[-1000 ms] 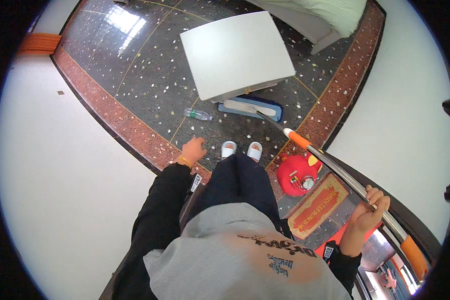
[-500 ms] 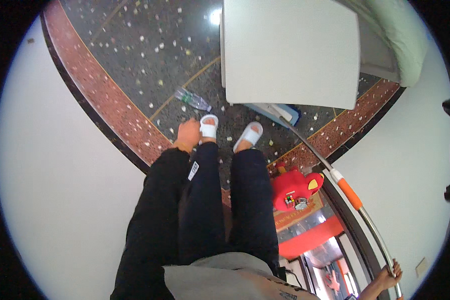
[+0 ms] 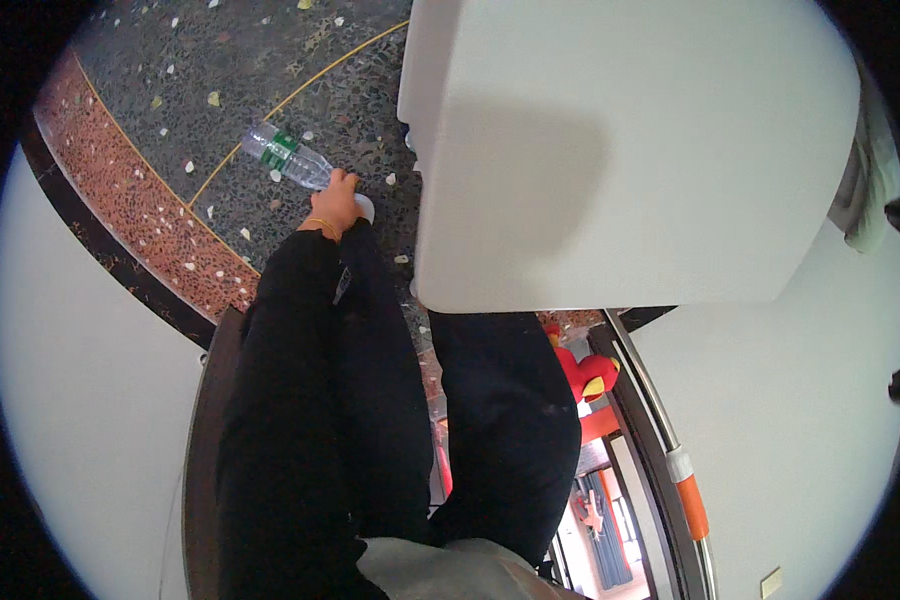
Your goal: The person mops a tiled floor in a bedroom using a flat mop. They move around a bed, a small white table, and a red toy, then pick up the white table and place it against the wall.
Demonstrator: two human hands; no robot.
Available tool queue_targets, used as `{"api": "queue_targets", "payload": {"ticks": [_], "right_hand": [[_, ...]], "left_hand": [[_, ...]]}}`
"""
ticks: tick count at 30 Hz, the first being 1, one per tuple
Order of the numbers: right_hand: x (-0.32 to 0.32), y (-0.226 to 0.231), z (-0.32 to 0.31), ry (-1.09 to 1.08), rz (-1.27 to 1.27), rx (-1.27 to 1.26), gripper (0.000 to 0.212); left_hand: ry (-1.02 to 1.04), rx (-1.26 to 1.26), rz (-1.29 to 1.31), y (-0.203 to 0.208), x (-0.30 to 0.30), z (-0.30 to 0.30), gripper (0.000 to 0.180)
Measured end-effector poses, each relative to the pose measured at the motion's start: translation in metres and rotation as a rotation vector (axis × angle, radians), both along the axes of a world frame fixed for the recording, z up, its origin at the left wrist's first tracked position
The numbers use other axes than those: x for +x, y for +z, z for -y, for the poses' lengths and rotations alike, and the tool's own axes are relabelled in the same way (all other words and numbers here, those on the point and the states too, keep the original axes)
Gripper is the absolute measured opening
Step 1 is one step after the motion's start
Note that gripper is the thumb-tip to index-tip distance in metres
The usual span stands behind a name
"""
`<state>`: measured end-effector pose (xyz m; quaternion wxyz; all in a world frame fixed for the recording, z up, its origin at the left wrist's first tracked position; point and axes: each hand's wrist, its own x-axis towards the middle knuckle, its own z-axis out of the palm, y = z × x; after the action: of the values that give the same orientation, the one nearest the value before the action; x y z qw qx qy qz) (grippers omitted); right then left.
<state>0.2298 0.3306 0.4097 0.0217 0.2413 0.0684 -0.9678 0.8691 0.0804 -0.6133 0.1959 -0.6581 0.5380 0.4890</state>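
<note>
A clear plastic bottle (image 3: 288, 158) with a green label lies on its side on the speckled floor, at the upper left. My left hand (image 3: 336, 204) reaches down to its neck end, and the fingers are closed round the neck, covering the cap. Just behind that hand, part of a white slipper (image 3: 365, 207) shows. At the lower right a metal pole with an orange grip (image 3: 692, 508) stands slanted near the wall. My right hand is out of the picture, and the pole's lower end is hidden behind the white tabletop.
The large white tabletop (image 3: 690, 200) covers the upper right, close to my legs. A red plush toy (image 3: 592, 372) sits by the doorway at the right. White walls (image 3: 80, 400) rise on both sides, and a dark door frame (image 3: 210, 440) stands at the left.
I have bent lower, so the floor and tabletop look nearer. My left hand has moved from beside the slipper to the bottle's neck. My right hand has left the view.
</note>
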Motion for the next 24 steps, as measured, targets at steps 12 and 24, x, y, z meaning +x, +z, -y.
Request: {"api": "queue_targets", "payload": {"ticks": [12,24], "right_hand": [[0.080,-0.189,0.049,0.709,-0.660,1.350,0.026],[0.278,-0.215,0.091,0.639,-1.055,1.340,0.013]], "left_hand": [[-0.012,0.053,-0.419,0.257,0.073,0.045,0.038],[-1.276,-0.261,-0.628,0.690,-0.124,0.029,0.061]]}}
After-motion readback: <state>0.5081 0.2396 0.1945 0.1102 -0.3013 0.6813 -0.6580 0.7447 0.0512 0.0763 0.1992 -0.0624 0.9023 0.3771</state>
